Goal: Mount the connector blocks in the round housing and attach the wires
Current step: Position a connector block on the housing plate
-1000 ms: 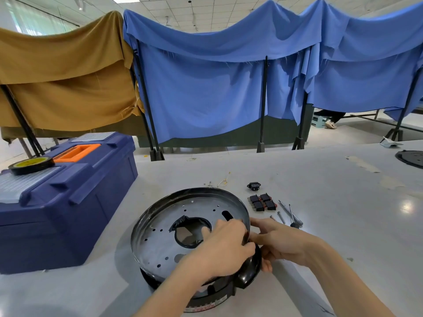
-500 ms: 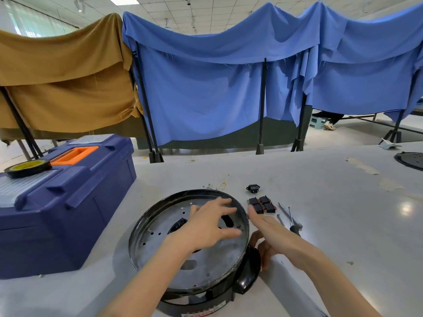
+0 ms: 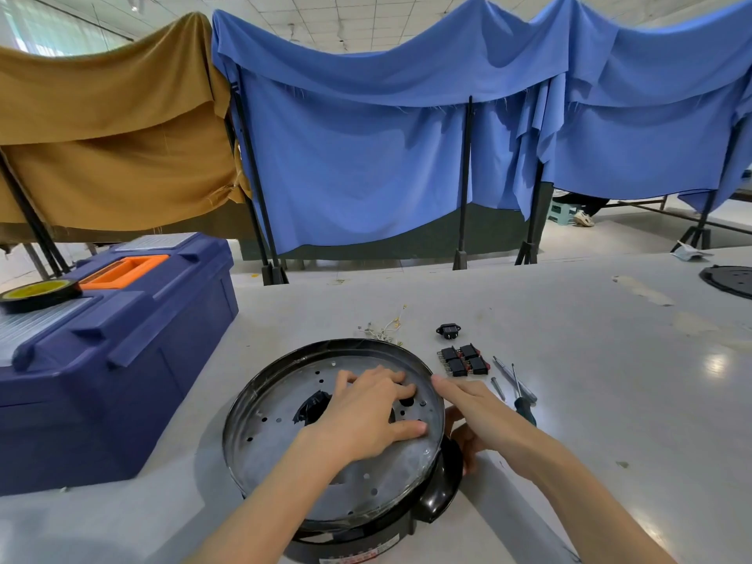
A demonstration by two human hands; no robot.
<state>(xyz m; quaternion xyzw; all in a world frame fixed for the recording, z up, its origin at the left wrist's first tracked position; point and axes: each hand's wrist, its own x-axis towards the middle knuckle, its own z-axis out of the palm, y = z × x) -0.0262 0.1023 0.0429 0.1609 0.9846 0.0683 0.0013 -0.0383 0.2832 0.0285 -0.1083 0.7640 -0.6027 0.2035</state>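
The round black housing [image 3: 285, 449] lies on the table in front of me, its perforated metal plate facing up with a dark central hole. My left hand [image 3: 366, 413] lies flat on the plate with fingers spread over its right half. My right hand [image 3: 472, 413] touches the housing's right rim, forefinger stretched along the edge, thumb down by the black side handle [image 3: 439, 498]. Several black and red connector blocks [image 3: 464, 360] lie grouped just right of the housing. A single black socket [image 3: 448, 330] sits behind them. Thin wires [image 3: 386, 327] lie beyond the housing.
A blue toolbox [image 3: 110, 352] with an orange handle stands at the left, a roll of tape [image 3: 38, 295] on its lid. Screwdrivers [image 3: 514, 386] lie right of the blocks. Another round black part [image 3: 728, 280] sits at the far right table edge. Cloth screens hang behind.
Both hands let go of the housing's near right edge. My left hand moved up and flattened on the plate; my right hand stretched along the right rim. The housing tilted flatter.
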